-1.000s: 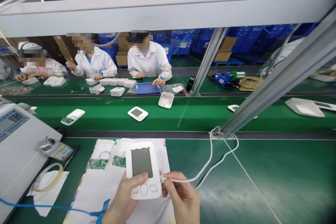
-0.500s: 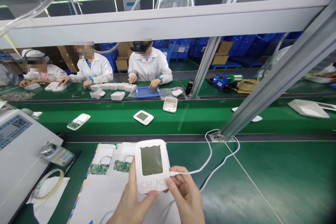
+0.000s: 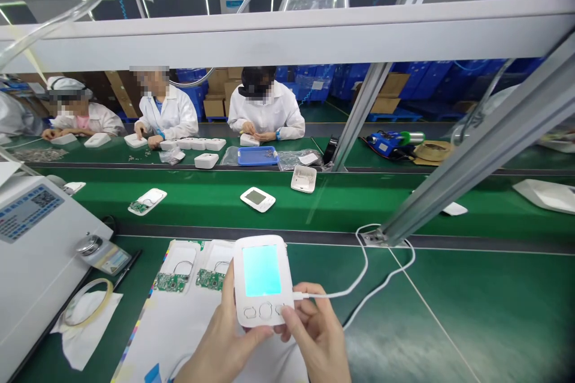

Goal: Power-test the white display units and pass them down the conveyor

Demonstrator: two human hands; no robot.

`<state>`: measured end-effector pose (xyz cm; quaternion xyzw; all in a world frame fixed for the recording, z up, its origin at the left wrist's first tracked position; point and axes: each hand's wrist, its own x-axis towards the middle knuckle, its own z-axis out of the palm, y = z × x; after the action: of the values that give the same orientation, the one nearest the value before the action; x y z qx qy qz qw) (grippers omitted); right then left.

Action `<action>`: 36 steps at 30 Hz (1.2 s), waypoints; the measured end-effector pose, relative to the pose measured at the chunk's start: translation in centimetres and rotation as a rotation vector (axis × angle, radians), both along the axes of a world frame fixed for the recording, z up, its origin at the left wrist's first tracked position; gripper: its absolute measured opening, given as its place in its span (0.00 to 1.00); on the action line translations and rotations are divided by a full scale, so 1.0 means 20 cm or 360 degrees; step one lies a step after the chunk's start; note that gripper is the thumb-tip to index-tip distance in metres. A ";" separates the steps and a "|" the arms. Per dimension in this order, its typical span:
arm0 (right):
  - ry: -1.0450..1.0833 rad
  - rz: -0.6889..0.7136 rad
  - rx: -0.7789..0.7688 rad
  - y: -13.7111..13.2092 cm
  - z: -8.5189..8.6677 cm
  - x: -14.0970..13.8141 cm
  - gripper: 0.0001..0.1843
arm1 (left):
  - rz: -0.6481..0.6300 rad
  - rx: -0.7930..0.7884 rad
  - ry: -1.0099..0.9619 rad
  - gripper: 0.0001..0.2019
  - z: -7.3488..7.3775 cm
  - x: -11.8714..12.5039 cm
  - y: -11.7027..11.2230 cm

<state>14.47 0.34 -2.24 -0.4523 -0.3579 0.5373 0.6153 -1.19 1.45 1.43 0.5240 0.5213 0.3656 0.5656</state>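
Note:
A white device with a screen (image 3: 264, 318) is upright in front of me, its display glowing bright cyan above three buttons. My left hand (image 3: 229, 326) wraps around its left side and lower edge, thumb across the bottom. At the lower right corner, my right hand (image 3: 317, 326) grips the device, thumb on the right-hand button and fingers partly hidden behind. A white cable (image 3: 335, 295) is plugged into the device's right side and passes over my right index finger. Behind the device, two white panels with green circuit boards (image 3: 171, 282) lie on a white sheet (image 3: 157, 335).
A roll of tape (image 3: 88, 302) and a metal weight (image 3: 88, 244) lie left, near a white machine (image 3: 27, 287). Beyond the bench, a green conveyor (image 3: 215, 197) carries white housing parts (image 3: 303, 179). A metal post (image 3: 476, 131) slants across the right. Several co-workers sit opposite.
The device's screen has gone from dull grey to bright cyan. Both hands keep their grip. The view has shifted slightly; a co-worker opposite now has both hands at a white part.

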 end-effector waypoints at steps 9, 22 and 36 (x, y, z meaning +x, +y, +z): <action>-0.0008 -0.0033 0.0012 0.00 -0.01 -0.01 0.20 | 0.0075 0.0010 0.0074 0.55 0.04 0.02 0.00; 0.0061 -0.0071 -0.0030 0.00 0.01 -0.02 0.21 | 0.0017 0.0015 -0.0025 0.53 0.04 0.02 0.01; 0.0153 -0.0204 -0.0057 0.00 0.00 -0.04 0.23 | 0.0420 0.0620 0.1113 0.25 -0.05 -0.58 0.66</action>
<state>13.59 0.25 -2.29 -0.4590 -0.2886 0.5242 0.6567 -12.76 14.75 0.34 0.6426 0.6657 0.3266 0.1932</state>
